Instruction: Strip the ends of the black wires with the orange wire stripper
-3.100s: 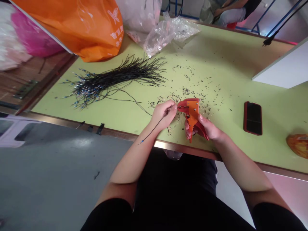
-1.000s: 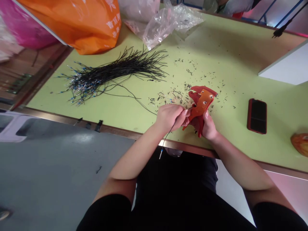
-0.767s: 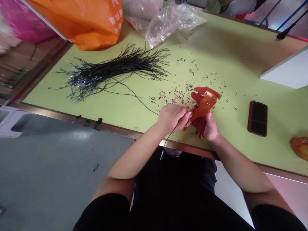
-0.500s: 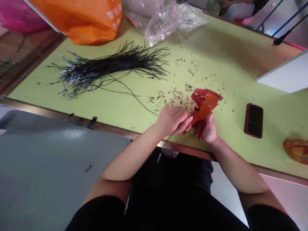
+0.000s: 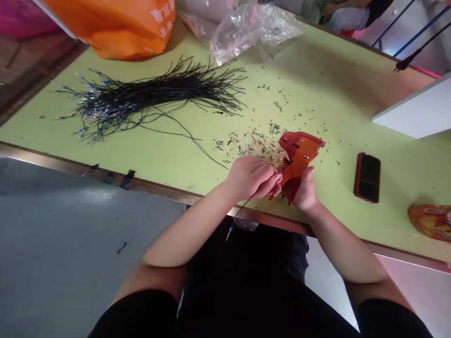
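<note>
My right hand (image 5: 306, 190) is wrapped round the handles of a red and orange wire stripper (image 5: 302, 149), its head pointing away from me. Between the closed fingers of my left hand (image 5: 254, 177) runs a thin black wire (image 5: 240, 209). One end of the wire reaches the stripper's side; the other, with a blue-collared metal terminal (image 5: 229, 232), hangs over the table's front edge. Scattered wire offcuts (image 5: 262, 145) lie just beyond my left hand. Farther left rests a large bundle of black wires (image 5: 158, 94), with blue terminals at its left end.
A dark phone in a red case (image 5: 367, 177) lies to the right, near an orange-yellow package (image 5: 428, 220). At the back are an orange bag (image 5: 134, 28) and clear plastic bags (image 5: 239, 30). A white panel (image 5: 416, 108) stands at right. Another person's leg (image 5: 348, 19) shows beyond the table.
The whole view has shifted slightly, so the table's things sit a little farther left. Both hands keep their grip, with the wire still at the stripper's side.
</note>
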